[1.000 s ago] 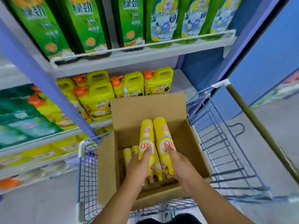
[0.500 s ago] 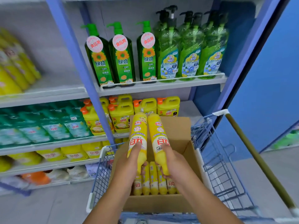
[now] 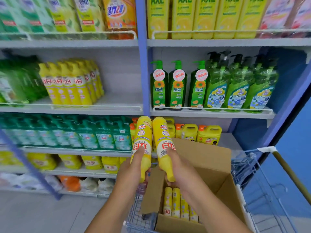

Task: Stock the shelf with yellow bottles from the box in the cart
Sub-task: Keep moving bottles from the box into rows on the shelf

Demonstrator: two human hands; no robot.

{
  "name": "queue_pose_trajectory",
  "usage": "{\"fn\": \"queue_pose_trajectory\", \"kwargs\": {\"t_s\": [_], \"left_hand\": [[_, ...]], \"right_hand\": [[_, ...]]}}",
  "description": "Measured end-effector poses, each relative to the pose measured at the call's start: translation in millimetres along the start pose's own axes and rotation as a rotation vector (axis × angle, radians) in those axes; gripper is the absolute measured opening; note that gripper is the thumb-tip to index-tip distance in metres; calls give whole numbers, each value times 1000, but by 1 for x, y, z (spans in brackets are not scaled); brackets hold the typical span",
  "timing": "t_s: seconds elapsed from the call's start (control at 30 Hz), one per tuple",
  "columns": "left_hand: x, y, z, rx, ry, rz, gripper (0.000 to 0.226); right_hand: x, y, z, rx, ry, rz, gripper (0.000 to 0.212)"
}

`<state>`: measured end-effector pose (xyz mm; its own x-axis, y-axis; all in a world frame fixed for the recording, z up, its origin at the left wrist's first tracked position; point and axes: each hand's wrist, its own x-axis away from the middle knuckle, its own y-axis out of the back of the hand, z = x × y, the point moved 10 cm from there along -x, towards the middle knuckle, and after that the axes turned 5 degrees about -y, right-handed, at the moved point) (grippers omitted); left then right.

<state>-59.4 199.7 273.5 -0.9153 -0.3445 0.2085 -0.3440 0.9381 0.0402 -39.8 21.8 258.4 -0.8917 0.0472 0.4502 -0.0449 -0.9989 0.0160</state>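
Both grips are full: my left hand [image 3: 133,170] wraps the lower end of one bottle [image 3: 142,145], my right hand [image 3: 180,169] wraps the other [image 3: 164,145], and the two bottles stand side by side, almost touching.

Since half a second ago I have lifted them well clear of the box [image 3: 210,174]; a second ago they were only just rising out of it. My view has swung up as well, so higher shelves now show. I judge the pick done and the carry to the shelf begun.

Each bottle's long axis runs nearly upright, leaning a little away from me. Their labels read upside down, so the cap ends sit down in my palms and the flat bases point up and toward the shelving. They will need turning over before they can stand.

Below my wrists, more yellow bottles [image 3: 175,202] lie packed in the box, which sits in the cart [image 3: 249,170].

Farther off, up and to the left, a shelf [image 3: 117,107] carries a matching yellow row [image 3: 70,83], with bare space to its right. That looks like the place for these.
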Motion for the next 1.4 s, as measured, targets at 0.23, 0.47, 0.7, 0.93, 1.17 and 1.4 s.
{"fn": "queue_pose_trajectory", "kwargs": {"t_s": [0.23,0.47,0.7,0.93,1.17,1.4], "left_hand": [[-44,127,-26,-16,-11,-44,56],[-94,241,-40,-23,-19,-33,66],[-134,308,-53,-10,47,-50,51],[-182,342,-70,-25,45,-83,53],[-257,346,-83,-41,48,-65,62],[-314,344,-78,-62,105,-31,58]], "right_hand": [[-5,-125,23,35,11,-24,55],[-12,-253,43,58,20,-4,55],[-30,-331,55,75,-3,9,76],[-66,-381,63,74,-36,54,61],[-130,-422,80,28,-42,66,62],[-174,-446,93,16,-52,72,67]]}}
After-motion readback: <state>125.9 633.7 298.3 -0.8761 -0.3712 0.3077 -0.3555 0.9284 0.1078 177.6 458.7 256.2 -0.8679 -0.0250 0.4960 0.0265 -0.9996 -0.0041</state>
